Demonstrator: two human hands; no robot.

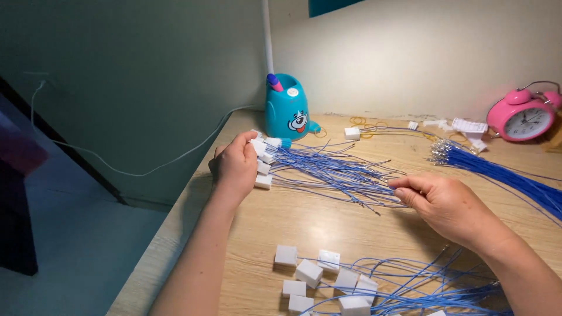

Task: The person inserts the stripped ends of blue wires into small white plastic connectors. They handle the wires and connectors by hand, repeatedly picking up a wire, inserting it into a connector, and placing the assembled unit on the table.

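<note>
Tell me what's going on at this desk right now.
A person sits at a wooden desk handling blue wires with white plugs. The left hand grips a bunch of white plugs, while the right hand pinches the far ends of their blue wires. More plugged wires lie in front. A teal pen holder and pink alarm clock stand behind.

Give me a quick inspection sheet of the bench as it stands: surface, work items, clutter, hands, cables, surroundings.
Surface: wooden table, light grain.
Job's things: wire bundle with white plugs; finished pile near the front edge; loose blue wires at right.
Clutter: pen holder, pink clock, rubber bands, spare white parts.
Hands: left hand grips the plug ends; right hand pinches the wire tips.
Cables: white cord hangs off the table's left edge.
Surroundings: pale wall, floor at left.
</note>
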